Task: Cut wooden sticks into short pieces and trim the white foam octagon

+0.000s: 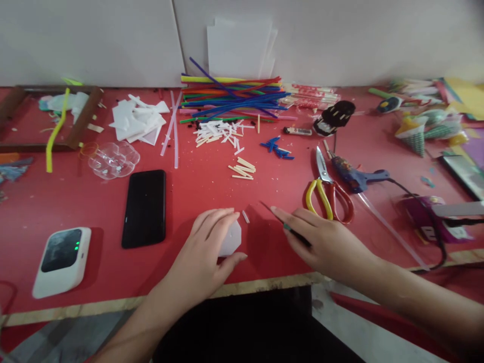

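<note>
My left hand [209, 237] is curved over a white, many-sided flat piece [233, 239] at the table's front, its thumb along the near side. Much of that piece is covered by the fingers. In my right hand [315, 232] is a slim dark pointed tool [276, 214], gripped with the index finger along it and the tip towards the left. Whether it is a knife or tweezers I cannot make out. Between the hands, just right of the white piece, lies a short whitish strip [245, 217].
Scissors [324, 174] and a glue gun [353, 175] lie beyond my right hand. A black phone [144, 207] and a white device [62, 259] are at left. Further back are cut sticks [243, 169], blue bits [277, 147], white paper pieces [138, 121] and pipe cleaners [234, 98].
</note>
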Motion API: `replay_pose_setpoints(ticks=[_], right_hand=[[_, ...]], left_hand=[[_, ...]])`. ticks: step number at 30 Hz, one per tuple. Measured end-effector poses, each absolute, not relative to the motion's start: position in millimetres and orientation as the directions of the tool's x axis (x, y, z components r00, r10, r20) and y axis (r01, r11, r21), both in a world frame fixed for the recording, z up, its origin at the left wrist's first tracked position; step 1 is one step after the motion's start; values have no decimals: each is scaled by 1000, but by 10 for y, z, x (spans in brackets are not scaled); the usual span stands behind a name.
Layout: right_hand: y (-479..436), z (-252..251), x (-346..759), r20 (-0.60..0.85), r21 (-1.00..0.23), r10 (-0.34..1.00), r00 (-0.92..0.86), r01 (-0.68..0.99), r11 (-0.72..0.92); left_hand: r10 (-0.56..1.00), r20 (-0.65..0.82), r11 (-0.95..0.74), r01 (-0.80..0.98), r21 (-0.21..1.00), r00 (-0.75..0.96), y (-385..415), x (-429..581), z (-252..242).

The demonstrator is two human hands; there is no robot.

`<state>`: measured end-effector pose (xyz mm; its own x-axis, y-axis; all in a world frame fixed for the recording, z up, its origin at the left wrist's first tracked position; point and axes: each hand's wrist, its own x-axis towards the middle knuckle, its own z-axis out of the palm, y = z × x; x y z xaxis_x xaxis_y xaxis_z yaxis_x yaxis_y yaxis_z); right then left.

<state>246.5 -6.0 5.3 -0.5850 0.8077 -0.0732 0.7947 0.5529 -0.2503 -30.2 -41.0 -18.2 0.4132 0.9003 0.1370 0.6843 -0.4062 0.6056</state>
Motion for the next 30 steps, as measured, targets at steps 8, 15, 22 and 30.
replay_pose_setpoints(ticks=[8,15,22,30], right_hand=[[-18,-13,2341,9,106,860,-509,856,506],[178,-42,2009,108,-99,708,-698,701,706],[444,-97,1865,93,-165,664,-742,646,745],[800,81,1603,-47,-72,605,-795,606,792]], left_hand=[[966,56,-231,753,616,251,-509,-546,-216],[968,99,-244,757,606,233,-528,-557,-348],[949,289,-277,776,567,128,-512,-538,-355],[944,303,-256,869,423,131,-557,-506,-353]])
